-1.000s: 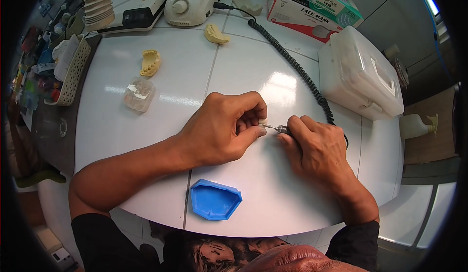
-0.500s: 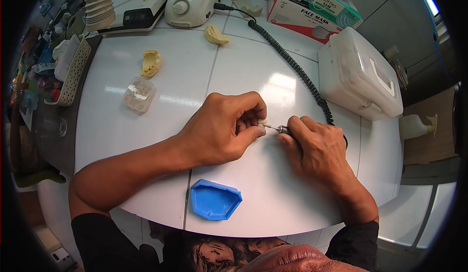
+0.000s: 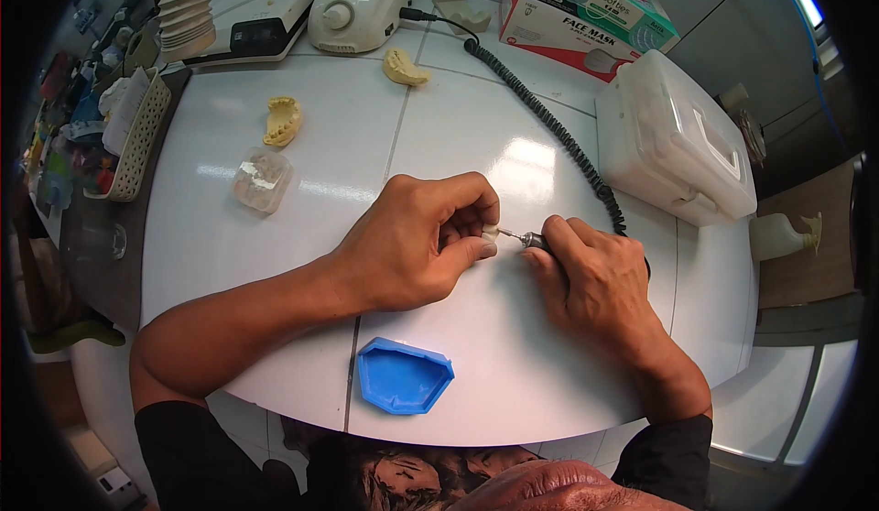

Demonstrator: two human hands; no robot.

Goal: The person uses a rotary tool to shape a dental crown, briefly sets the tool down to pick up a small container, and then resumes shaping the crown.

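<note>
My left hand (image 3: 417, 241) pinches a small whitish piece (image 3: 490, 232), mostly covered by the thumb and fingers; its exact kind I cannot make out. My right hand (image 3: 593, 277) is closed round a rotary handpiece (image 3: 536, 240). The thin bur (image 3: 509, 233) points left and its tip reaches the whitish piece. Below the hands a blue plastic tray (image 3: 405, 379) lies on the white tiled table (image 3: 513, 364). Beyond my left hand are a yellow dental cast (image 3: 283, 121) and a small clear box (image 3: 262, 179).
A second cast (image 3: 405, 67) lies farther back. The coiled black cord (image 3: 549, 122) runs from the white control unit (image 3: 359, 7) to the right. A clear-lidded case (image 3: 678, 140) and a face mask box (image 3: 577, 26) stand at right. A basket (image 3: 137, 135) sits at left.
The bur tip has shifted slightly on the whitish piece, and the handpiece is tilted a little differently. My left fingers have turned the piece slightly, so more of it shows.
</note>
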